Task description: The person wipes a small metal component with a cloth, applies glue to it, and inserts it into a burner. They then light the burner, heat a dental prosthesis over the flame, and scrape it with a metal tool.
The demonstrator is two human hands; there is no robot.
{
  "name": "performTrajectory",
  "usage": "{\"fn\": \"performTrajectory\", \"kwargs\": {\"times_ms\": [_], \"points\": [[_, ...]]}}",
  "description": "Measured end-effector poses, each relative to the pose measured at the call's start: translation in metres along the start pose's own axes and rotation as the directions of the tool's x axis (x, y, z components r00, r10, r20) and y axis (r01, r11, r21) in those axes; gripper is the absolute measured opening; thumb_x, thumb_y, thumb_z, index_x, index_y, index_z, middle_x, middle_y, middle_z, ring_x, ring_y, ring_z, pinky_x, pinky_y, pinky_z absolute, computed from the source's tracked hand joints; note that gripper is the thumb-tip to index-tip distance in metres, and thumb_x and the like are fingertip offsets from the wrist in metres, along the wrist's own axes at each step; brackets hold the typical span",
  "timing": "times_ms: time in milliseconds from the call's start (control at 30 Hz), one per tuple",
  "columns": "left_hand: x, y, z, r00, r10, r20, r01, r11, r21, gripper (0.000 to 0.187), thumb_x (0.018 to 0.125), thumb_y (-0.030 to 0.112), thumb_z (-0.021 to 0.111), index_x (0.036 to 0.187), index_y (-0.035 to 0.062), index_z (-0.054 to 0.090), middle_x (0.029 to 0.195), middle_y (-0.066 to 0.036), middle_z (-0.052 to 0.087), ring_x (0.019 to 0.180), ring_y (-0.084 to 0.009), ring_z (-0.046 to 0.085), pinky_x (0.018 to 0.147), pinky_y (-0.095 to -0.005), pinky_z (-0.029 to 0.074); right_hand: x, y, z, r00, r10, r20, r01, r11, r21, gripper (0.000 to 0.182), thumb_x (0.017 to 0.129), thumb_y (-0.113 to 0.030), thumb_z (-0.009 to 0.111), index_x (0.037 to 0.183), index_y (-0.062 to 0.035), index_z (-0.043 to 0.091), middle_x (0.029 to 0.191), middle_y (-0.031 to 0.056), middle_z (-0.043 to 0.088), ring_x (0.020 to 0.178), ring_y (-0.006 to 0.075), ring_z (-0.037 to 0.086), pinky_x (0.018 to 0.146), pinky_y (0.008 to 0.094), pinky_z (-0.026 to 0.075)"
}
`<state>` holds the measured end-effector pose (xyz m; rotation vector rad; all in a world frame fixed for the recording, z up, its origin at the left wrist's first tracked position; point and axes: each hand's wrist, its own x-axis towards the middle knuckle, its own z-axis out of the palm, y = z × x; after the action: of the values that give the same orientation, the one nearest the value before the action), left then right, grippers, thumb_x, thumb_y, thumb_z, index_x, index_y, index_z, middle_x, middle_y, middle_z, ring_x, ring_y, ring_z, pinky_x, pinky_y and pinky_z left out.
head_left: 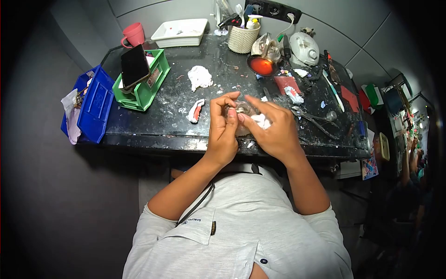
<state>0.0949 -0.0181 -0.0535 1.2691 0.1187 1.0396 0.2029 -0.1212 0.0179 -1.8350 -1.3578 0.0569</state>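
Note:
My left hand [222, 128] and my right hand [278, 128] meet above the front edge of the black table. Their thumbs come together over a small pale thing [240, 110], too small to name. My left fingers curl toward it, while my right index finger arches over from the other side. Behind and below the fingertips is a clear, round, see-through thing [247, 108], partly hidden. White lumps [263, 122] show under my right hand. Left of my hands lies a red and white moulded piece [196, 110], with a crumpled white lump [200, 77] farther back.
At the left are a green bin [155, 83] with a phone [134, 66] leaning on it and a blue bin [95, 111]. Pliers [316, 122], a blue-white tool [333, 90] and a white machine [304, 49] stand or lie right. An orange-red dish [261, 65] sits at the back.

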Motion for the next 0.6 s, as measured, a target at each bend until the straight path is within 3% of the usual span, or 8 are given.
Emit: {"fn": "performTrajectory", "kwargs": {"times_ms": [133,233,333,433,500,600], "points": [[0.000,-0.002,-0.002,1.000,-0.010,0.011,0.010,1.000,-0.011,0.011,0.114,0.016,0.045,0.123,0.0092,0.046,0.146,-0.016,0.052,0.134,-0.0202,0.047,0.119,-0.0401,0.034,0.005,0.005,0.006,0.998,0.047,0.046,-0.050,0.996,0.077,0.047,0.091,-0.029,0.082,0.126,0.0014,0.074,0.103,0.0243,0.076,0.091,0.0388,0.076,0.079,0.0424,0.058],[0.000,-0.002,-0.002,1.000,-0.027,0.011,0.027,0.999,-0.019,0.011,0.115,0.016,0.045,0.124,0.0095,0.046,0.145,-0.016,0.051,0.133,-0.0199,0.047,0.119,-0.0395,0.034,0.002,0.005,-0.001,0.990,0.104,0.091,-0.111,0.991,0.075,0.057,0.087,-0.030,0.086,0.130,0.0034,0.071,0.107,0.0257,0.076,0.093,0.0350,0.077,0.081,0.0401,0.059],[0.001,-0.001,-0.003,1.000,-0.013,0.024,0.013,1.000,0.013,0.011,0.115,0.016,0.044,0.124,0.0098,0.046,0.145,-0.016,0.051,0.135,-0.0203,0.047,0.120,-0.0397,0.032,-0.010,0.004,-0.020,0.990,0.130,-0.047,-0.127,0.989,0.077,0.075,0.081,-0.031,0.093,0.138,0.0092,0.064,0.115,0.0269,0.076,0.095,0.0239,0.077,0.086,0.0370,0.059],[0.001,0.000,-0.003,0.999,0.014,0.038,-0.017,0.997,0.075,0.012,0.115,0.014,0.042,0.125,0.0071,0.045,0.146,-0.015,0.048,0.128,-0.0168,0.045,0.115,-0.0356,0.034,-0.020,0.002,-0.053,0.961,0.259,-0.092,-0.238,0.952,0.192,0.060,0.087,-0.029,0.090,0.133,0.0025,0.069,0.098,0.0086,0.074,0.086,0.0111,0.066,0.078,0.0275,0.054],[0.001,-0.001,-0.003,1.000,0.004,0.027,-0.006,0.997,0.075,0.012,0.115,0.015,0.043,0.125,0.0088,0.046,0.145,-0.016,0.050,0.132,-0.0190,0.046,0.118,-0.0382,0.032,-0.025,0.011,-0.068,0.956,0.227,-0.186,-0.177,0.952,0.251,0.049,0.092,-0.026,0.085,0.130,-0.0001,0.069,0.096,0.0020,0.069,0.085,0.0075,0.061,0.075,0.0252,0.051],[0.001,-0.003,-0.003,1.000,0.004,0.017,-0.005,0.997,0.074,0.011,0.115,0.016,0.045,0.124,0.0107,0.047,0.145,-0.016,0.052,0.136,-0.0208,0.046,0.120,-0.0403,0.031,-0.034,0.034,-0.092,0.953,0.257,-0.159,-0.189,0.917,0.351,0.036,0.101,-0.022,0.072,0.129,0.0002,0.068,0.100,0.0027,0.069,0.090,0.0080,0.060,0.081,0.0247,0.048]]}}
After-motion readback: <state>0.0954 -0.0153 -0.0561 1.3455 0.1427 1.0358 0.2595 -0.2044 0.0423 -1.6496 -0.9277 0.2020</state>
